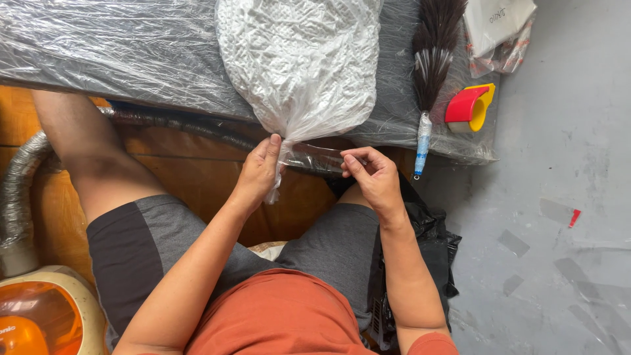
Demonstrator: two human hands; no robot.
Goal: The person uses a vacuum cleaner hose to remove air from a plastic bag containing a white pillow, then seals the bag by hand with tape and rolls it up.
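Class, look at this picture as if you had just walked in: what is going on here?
A seated person is handling a clear plastic bag stuffed with white material, which lies on a plastic-covered surface. The left hand pinches the bag's gathered neck, while the right hand holds a strip of clear tape stretched across to that neck. A dark feather duster and a red and yellow tape dispenser lie on the surface to the right. A grey ribbed hose runs to an orange machine by the person's leg.
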